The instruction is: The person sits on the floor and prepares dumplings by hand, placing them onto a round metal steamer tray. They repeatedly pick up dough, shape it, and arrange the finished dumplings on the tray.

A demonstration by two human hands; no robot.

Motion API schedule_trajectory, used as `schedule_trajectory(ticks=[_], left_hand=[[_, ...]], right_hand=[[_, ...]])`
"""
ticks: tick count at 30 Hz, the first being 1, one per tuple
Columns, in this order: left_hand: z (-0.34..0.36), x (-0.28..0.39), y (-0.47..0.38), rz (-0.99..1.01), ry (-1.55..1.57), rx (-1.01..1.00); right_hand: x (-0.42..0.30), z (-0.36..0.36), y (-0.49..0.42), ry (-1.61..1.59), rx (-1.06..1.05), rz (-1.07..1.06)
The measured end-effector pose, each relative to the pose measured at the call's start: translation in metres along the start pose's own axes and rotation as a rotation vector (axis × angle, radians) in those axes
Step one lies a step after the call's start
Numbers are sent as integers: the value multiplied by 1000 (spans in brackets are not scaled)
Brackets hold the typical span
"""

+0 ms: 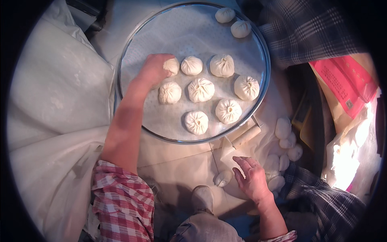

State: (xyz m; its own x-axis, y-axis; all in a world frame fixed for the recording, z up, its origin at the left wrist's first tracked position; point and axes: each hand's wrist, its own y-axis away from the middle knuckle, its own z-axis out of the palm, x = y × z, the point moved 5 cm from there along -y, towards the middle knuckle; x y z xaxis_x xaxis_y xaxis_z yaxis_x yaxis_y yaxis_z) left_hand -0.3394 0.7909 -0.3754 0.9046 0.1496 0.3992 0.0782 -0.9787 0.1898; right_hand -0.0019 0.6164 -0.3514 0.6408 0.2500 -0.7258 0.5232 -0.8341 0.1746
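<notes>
On the left part of a round mesh-lined tray (pixel 169 30), my left hand (pixel 152 70) has its fingers and thumb around a pleated dough bun (pixel 172 66). That bun sits next to another bun (pixel 191 65) in the upper row. Several more gathered-top buns, such as the one in the middle (pixel 201 90), are spread over the mesh. Below the tray, at the lower right, my right hand (pixel 251 178) is held with fingers apart and nothing in them. A small lump of dough (pixel 223 178) lies just left of its fingertips.
Several pale dough lumps (pixel 283 128) are gathered at the right. A wooden cylinder (pixel 246 136) with thin metal arms adjoins the tray's lower rim. Further right is a red printed bag (pixel 344 84). Dark plaid cloth (pixel 311 30) overhangs the tray's right edge; white sheeting (pixel 60 90) drapes the left.
</notes>
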Motion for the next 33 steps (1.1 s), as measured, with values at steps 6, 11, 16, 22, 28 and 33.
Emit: schedule_trajectory(ticks=[6,11,16,22,28,33], left_hand=[[-5,-8,10,-164,89,-17],[-11,1,16,-82,-19,173],[-28,22,86,-107,467,437],[61,97,233,-145,932,143],[139,147,278,-74,947,-222],[142,163,272,5,871,-244]], right_hand=[[12,-15,4,-21,73,118],[30,-38,10,-12,181,226],[69,-63,35,-14,467,357],[154,-52,93,-396,547,664],[143,-27,95,157,290,546],[133,-30,90,287,248,563]])
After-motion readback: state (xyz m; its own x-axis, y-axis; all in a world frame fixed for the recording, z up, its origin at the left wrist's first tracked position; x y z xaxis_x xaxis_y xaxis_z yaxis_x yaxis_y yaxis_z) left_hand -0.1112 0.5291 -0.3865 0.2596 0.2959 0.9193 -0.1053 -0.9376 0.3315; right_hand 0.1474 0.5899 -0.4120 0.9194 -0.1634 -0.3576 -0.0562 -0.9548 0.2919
